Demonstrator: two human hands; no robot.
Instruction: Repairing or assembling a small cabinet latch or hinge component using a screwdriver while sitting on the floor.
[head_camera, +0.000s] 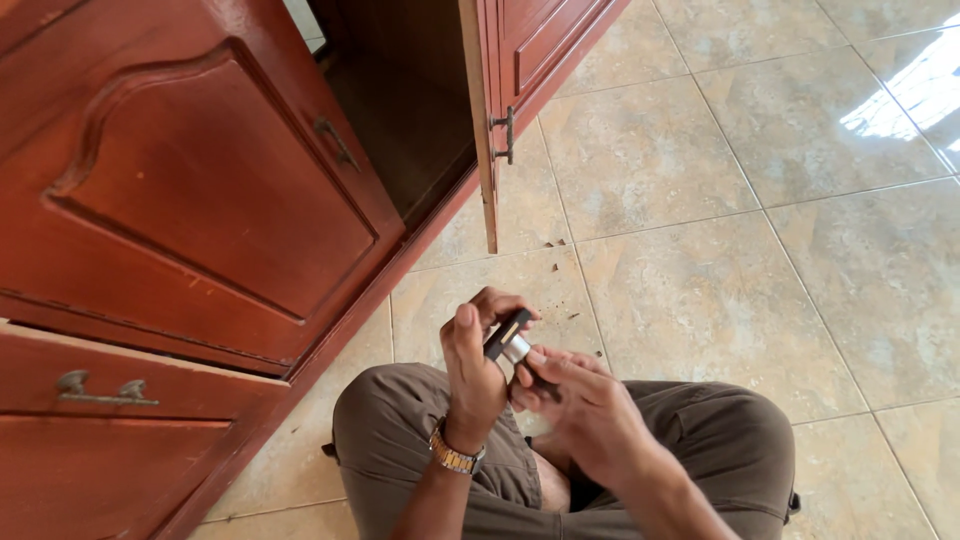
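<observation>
1. Seated cross-legged on the tiled floor (700, 130), knees in brown trousers (400, 420), right beside the cabinet (180, 200).
2. Left hand (475, 365) raised over the lap, fingers curled shut round a small dark tool (507, 333) with a silvery metal end; thumb pointing up, metal watch (455, 455) on the wrist.
3. Right hand (575, 395) just right of the left, fingertips pinched on the tool's metal end; touching the left hand.
4. Tool held clear of the floor, in front of the cabinet's open door (482, 120) and lower in the picture than it.
5. Open door seen edge-on, dark handle (505, 133) on its face; dark compartment behind it.
6. Closed panelled door (200, 190) left of the open one, handle (337, 142) near its right edge.
7. Drawer (120, 400) below the closed door, pulled slightly out, metal pull (100, 388) on its front.
8. Small brown crumbs (555, 245) scattered on the floor between the open door and the hands.
</observation>
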